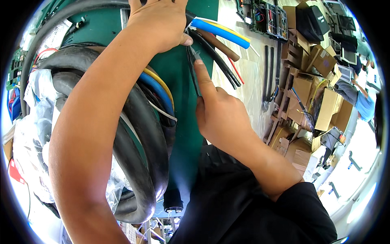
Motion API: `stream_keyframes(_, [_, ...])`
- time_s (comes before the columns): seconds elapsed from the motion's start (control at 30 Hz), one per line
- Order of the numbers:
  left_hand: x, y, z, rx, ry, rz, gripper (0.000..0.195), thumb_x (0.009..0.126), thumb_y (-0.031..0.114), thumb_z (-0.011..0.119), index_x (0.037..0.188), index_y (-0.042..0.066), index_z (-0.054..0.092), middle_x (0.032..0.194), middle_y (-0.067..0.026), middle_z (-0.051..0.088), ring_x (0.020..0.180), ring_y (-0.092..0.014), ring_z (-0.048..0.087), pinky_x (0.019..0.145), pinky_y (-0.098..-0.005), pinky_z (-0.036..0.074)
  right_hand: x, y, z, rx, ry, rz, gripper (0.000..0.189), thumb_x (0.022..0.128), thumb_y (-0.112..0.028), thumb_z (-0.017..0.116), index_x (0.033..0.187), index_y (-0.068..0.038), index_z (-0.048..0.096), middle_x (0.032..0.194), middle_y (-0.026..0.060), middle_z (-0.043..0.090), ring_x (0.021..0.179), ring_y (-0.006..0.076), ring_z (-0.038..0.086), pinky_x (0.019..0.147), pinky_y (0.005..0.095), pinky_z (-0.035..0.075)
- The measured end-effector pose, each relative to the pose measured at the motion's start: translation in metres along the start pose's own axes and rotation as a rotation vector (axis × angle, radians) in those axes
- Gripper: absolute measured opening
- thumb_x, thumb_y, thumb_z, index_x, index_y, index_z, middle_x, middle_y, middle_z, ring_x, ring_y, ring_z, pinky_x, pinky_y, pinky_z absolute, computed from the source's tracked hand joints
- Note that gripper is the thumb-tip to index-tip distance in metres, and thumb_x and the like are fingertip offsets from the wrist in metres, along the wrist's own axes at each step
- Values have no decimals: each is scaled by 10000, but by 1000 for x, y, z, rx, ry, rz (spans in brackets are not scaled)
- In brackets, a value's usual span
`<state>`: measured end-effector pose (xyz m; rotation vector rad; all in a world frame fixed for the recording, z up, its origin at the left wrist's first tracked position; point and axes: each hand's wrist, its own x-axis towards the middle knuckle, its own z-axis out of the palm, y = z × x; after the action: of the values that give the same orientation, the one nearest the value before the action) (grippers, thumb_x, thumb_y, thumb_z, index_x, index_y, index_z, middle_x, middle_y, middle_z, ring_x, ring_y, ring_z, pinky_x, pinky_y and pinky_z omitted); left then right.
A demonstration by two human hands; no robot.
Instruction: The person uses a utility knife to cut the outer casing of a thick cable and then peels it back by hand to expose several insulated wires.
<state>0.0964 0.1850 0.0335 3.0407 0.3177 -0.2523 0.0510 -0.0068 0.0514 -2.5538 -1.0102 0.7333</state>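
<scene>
My left hand [157,27] reaches across to the top of the view, around the end of a thick black cable, its fingertips partly hidden. Blue [224,33], yellow, white, brown [218,44], black [216,58] and red insulated wires fan out to the right of it. My right hand [222,113] holds a slim dark tool [192,68], which looks like a knife. Its index finger lies along the tool's greyish upper part, just below my left thumb. The tool's tip is close to the cable end and not clear to see.
Heavy black cable coils [149,122] lie on the green mat [186,146], partly under my left forearm. Clear plastic bags [33,128] are at the left. Beyond the bench's right edge are a tool case [268,21], cardboard boxes [300,97] and a person in blue [365,105].
</scene>
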Motion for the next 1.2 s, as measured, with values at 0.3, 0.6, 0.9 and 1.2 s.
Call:
stream_keyframes(0.3, [-1, -6, 9, -20, 75, 36, 802, 762, 481, 818, 1326, -1, 511, 1379, -182, 514, 1370, -341, 416, 1162, -633, 244, 0, -5, 5, -20, 27, -1, 841, 803, -55, 630, 1553, 55, 266, 694, 211, 607, 541, 377, 633, 512, 466, 533])
stream_keyframes(0.6, [-2, 2, -1, 8, -10, -25, 807, 779, 460, 813, 1364, 2, 497, 1413, -175, 495, 1394, -337, 392, 1171, -634, 234, 0, -9, 6, -19, 33, 2, 848, 787, -35, 629, 1543, 81, 262, 685, 222, 602, 531, 380, 633, 521, 465, 545])
stream_keyframes(0.9, [-4, 2, -3, -11, -13, -21, 792, 789, 455, 807, 1359, -3, 502, 1404, -180, 496, 1391, -343, 392, 1172, -652, 225, -1, -8, 11, 8, 70, -5, 845, 809, -53, 633, 1546, 79, 242, 700, 227, 613, 534, 390, 633, 522, 477, 544])
stream_keyframes(1.2, [-4, -2, 4, -38, 16, -3, 790, 798, 443, 804, 1370, -6, 495, 1415, -192, 488, 1401, -354, 379, 1180, -656, 203, -2, -8, 14, 153, 99, -7, 816, 881, -120, 620, 1557, 66, 201, 722, 260, 618, 565, 439, 632, 554, 519, 539])
